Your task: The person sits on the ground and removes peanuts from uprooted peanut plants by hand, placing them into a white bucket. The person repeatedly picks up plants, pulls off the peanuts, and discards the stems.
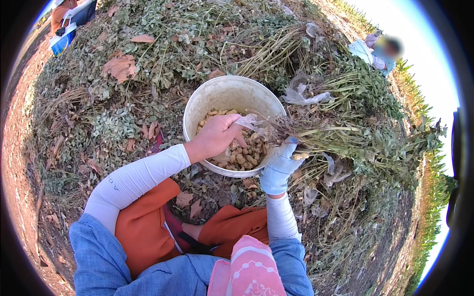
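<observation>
A white plastic bucket (233,90) stands before me, its bottom covered with unshelled peanuts (244,157). My bare left hand (218,135) is over the bucket, thumb and fingers closed on a piece of thin clear plastic film (253,122) that reaches the plant roots. In a pale blue glove, my right hand (281,162) grips a bundle of peanut plants (333,138) at the bucket's right rim. The roots point towards the bucket and the leafy stems spread right. One peanut pod (300,156) hangs beside the gloved fingers.
Pulled peanut plants (274,48) and dry leaves (120,68) cover the ground around the bucket. More plastic film (305,92) lies among the stems. At top left, a person sits by a blue and white bucket (63,39). Another person is at top right near a white container (360,51).
</observation>
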`<state>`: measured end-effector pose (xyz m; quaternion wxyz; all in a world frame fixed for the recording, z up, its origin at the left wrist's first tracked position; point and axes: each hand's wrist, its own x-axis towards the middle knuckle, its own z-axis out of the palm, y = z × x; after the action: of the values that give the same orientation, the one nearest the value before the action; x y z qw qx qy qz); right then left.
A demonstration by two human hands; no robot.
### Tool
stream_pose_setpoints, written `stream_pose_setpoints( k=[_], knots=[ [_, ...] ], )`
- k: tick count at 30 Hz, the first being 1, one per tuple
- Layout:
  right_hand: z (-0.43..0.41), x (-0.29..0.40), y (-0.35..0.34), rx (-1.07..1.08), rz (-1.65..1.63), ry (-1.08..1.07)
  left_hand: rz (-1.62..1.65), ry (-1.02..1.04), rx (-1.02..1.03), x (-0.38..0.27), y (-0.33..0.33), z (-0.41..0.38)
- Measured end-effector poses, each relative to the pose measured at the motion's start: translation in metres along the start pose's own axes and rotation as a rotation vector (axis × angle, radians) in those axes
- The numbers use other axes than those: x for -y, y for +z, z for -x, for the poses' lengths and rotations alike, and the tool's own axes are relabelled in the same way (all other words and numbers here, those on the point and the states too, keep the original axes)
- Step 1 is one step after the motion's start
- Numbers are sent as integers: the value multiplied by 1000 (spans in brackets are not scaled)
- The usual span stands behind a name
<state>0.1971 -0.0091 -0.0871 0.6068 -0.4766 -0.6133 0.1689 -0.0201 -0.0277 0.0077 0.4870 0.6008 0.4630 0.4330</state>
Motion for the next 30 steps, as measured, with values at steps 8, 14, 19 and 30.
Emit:
stream_pose_setpoints(
  k=[8,14,19,30],
  knots=[
    [-5,0,0,-184,-385,300,-70,136,2,12,1,-4],
    [-15,65,16,-228,-320,286,221,66,223,3,8,-2],
    [-13,48,7,-165,-537,278,-330,186,129,2,0,-5],
    [-24,88,13,-205,-335,254,-817,659,135,14,9,4]
  ],
)
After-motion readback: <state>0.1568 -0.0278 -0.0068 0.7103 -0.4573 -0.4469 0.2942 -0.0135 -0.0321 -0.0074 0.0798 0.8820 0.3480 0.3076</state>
